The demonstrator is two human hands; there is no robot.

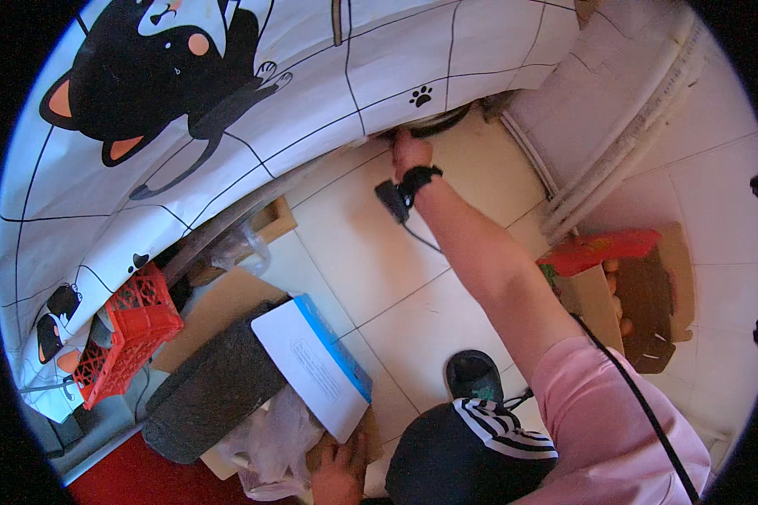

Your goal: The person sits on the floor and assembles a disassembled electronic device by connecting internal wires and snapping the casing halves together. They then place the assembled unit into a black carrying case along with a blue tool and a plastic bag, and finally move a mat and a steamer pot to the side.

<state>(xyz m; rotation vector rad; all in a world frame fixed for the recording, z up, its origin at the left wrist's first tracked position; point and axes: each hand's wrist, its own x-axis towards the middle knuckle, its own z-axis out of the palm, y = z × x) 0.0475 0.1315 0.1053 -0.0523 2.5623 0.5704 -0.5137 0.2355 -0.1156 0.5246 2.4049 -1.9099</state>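
Note:
My right hand (412, 152) reaches far forward to the lower edge of a white grid-patterned cloth (303, 139) with black cat prints. Its fingers are curled at a dark, curved rim (443, 124) that shows under the cloth; what they hold is mostly hidden. A black wrist strap (419, 178) with a small dark unit and cable is on that wrist. At the bottom, my left hand (338, 473) has bent fingers on the edge of a cardboard box (369, 433). A white and blue flat box (313, 364) leans just above it.
Beside the left hand lie a clear plastic bag (274, 442) and a long dark grey block (215, 383). A red plastic crate (130, 332) stands at left. On the right, an open carton (678, 295) holds round items near white pipes (627, 160). Pale tiles (429, 316) cover the floor.

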